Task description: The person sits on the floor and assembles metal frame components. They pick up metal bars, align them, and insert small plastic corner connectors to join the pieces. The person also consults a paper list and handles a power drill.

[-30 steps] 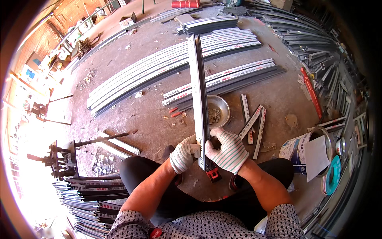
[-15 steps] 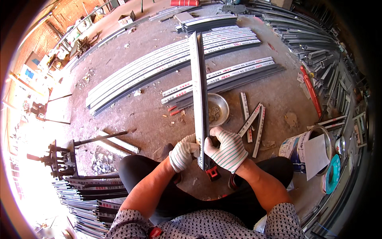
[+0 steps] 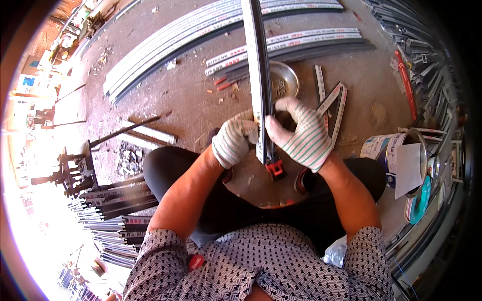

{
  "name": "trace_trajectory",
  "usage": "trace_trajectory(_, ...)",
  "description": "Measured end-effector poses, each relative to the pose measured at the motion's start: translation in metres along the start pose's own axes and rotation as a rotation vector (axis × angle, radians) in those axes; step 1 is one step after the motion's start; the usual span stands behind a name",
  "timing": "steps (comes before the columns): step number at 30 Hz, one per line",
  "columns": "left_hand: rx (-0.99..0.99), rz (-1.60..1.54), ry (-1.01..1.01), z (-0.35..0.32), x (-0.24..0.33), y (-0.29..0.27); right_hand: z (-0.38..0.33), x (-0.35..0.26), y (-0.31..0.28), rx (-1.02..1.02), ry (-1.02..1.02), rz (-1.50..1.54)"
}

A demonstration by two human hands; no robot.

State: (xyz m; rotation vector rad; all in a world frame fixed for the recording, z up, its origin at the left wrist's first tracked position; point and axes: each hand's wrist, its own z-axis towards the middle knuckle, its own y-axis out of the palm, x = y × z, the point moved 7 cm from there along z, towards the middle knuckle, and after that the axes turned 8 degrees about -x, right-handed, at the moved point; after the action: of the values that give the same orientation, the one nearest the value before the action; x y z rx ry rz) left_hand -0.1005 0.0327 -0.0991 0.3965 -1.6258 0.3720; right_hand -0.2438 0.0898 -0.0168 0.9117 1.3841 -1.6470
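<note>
While your left gloved hand (image 3: 233, 143) grips long white-faced profile (image 3: 256, 65) near its lower end, your right gloved hand (image 3: 301, 133) has fingers wide, thumb at its right edge. Profile between your hands, red object (image 3: 275, 170) beside near end, metal bowl (image 3: 289, 73) beyond.

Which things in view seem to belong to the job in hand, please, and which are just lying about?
Apparently in use:
long strip, held by the left hand, with the right hand open beside it
red object at the strip's near end
metal bowl of small pieces, possibly

Apparently lying about:
red bar
bucket
teal ring
</note>
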Motion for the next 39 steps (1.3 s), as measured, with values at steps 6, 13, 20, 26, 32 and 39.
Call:
trace_trajectory(6, 0.077, -0.154, -0.152, 0.003, 0.006, 0.003, 0.003, 0.005, 0.000, -0.003, 0.018, -0.124)
trace_trajectory(13, 0.135, -0.176, -0.256, 0.002, 0.012, 0.005, 0.005, 0.013, 0.005, 0.028, 0.064, -0.107)
trace_trajectory(20, 0.196, -0.479, -0.312, 0.005, 0.002, 0.010, 0.005, 0.020, 0.010, 0.041, 0.105, -0.090)
trace_trajectory(26, 0.031, 0.311, -0.011, 0.003, 0.001, -0.001, 0.004, 0.022, 0.010, 0.061, 0.113, -0.062)
trace_trajectory(32, 0.125, 0.014, -0.058, 0.004, 0.006, 0.003, 0.006, 0.022, 0.008, 0.084, 0.138, -0.043)
trace_trajectory(39, 0.211, -0.209, -0.027, 0.004, 0.006, -0.009, -0.005, -0.018, -0.007, 0.304, -0.246, -0.148)
